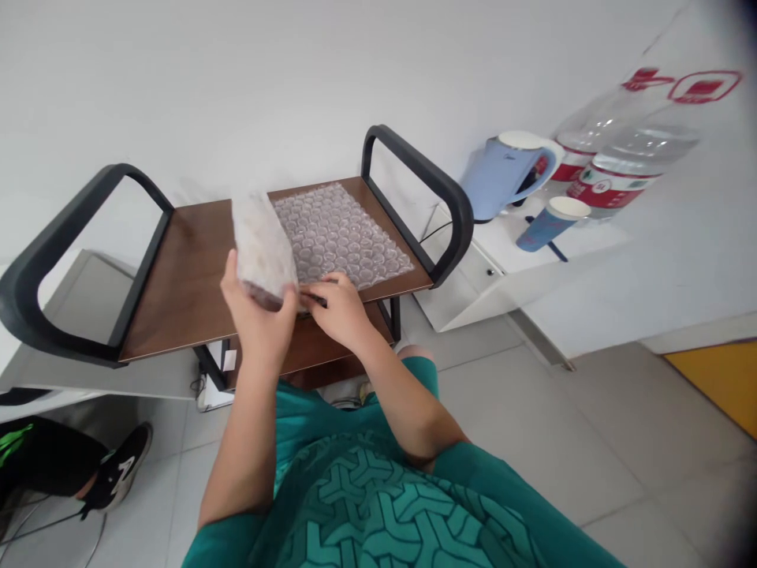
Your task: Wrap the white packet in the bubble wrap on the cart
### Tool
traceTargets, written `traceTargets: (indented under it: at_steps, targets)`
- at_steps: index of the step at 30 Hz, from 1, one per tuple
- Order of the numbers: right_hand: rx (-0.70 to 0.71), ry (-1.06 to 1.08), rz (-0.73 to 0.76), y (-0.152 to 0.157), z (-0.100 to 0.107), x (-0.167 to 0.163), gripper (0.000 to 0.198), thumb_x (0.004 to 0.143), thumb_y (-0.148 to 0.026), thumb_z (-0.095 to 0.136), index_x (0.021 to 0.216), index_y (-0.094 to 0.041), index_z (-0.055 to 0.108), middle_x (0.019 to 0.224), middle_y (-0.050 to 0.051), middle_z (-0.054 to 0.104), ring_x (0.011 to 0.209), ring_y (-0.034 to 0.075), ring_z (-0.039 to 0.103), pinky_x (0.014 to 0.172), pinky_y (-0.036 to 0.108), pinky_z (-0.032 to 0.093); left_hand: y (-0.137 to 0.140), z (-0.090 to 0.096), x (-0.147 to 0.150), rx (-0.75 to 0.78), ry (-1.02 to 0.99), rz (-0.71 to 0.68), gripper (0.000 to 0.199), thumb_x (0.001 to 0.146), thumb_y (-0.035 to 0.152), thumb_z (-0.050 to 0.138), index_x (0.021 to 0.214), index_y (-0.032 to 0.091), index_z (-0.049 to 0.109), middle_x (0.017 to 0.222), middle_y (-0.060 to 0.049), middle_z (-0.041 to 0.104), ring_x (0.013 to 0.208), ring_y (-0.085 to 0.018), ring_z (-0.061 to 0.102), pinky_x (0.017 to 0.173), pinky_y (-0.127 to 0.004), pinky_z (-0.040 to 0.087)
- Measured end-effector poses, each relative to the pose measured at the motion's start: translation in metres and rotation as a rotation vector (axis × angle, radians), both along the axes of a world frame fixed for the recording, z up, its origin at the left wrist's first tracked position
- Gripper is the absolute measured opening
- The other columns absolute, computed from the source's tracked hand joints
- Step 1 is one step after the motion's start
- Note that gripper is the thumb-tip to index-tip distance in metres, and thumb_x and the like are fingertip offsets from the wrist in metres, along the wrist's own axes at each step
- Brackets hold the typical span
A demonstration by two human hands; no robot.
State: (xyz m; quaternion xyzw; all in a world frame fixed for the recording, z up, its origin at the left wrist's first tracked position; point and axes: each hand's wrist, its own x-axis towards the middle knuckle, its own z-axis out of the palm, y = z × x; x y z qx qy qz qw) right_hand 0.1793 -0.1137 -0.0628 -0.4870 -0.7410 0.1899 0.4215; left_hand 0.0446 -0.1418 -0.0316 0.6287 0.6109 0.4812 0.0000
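A sheet of clear bubble wrap point(337, 237) lies flat on the brown top of a small shelf cart point(186, 268). On its left end stands a whitish, box-like bundle point(260, 237), tilted up and seemingly covered in the same wrap; what is inside is hidden. My left hand point(260, 315) grips the bundle's near end, thumb on the right side and fingers on the left. My right hand point(336, 306) is closed at the near edge of the bubble wrap, beside the bundle's lower right corner, with its fingertips pinched on the wrap.
Black looped handles point(438, 181) rise at both ends of the cart. To the right, a white cabinet point(502, 268) carries a blue kettle point(502, 177), a blue paper cup point(547, 227) and large water bottles point(620, 170). Another person's shoe point(118, 469) is at lower left.
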Motion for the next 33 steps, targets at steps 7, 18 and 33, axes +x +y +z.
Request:
traceTargets:
  at_steps: [7,18,33]
  targets:
    - [0.348,0.284,-0.349,-0.014,-0.017,0.020,0.039,0.102,-0.025,0.033,0.107,-0.021,0.072,0.107,0.011,0.075,0.107,0.023,0.069,0.101,0.043,0.055,0.028,0.000,0.053,0.033,0.264,-0.060,0.058,0.088,0.016,0.050,0.147,0.016,0.046,0.146,-0.019,0.052,0.137,-0.034,0.048,0.113,-0.049,0.040]
    - [0.266,-0.123,-0.223,0.014,-0.011,0.055,0.039,0.102,-0.030,0.039,0.126,-0.018,0.069,0.136,0.013,0.064,0.136,0.030,0.048,0.118,0.054,0.039,0.042,0.011,0.043,-0.281,0.391,-0.467,0.044,0.085,0.019,0.050,0.125,0.017,0.067,0.152,-0.014,0.049,0.143,-0.034,0.043,0.118,-0.054,0.034]
    - [0.305,-0.268,-0.041,-0.009,0.000,0.017,0.033,0.099,-0.032,0.047,0.107,-0.012,0.072,0.119,0.011,0.072,0.128,0.035,0.052,0.106,0.047,0.051,0.174,0.083,-0.043,-0.588,-0.725,-0.354,0.025,0.080,0.029,0.053,0.099,0.012,0.054,0.096,-0.008,0.065,0.091,-0.017,0.061,0.101,-0.044,0.050]
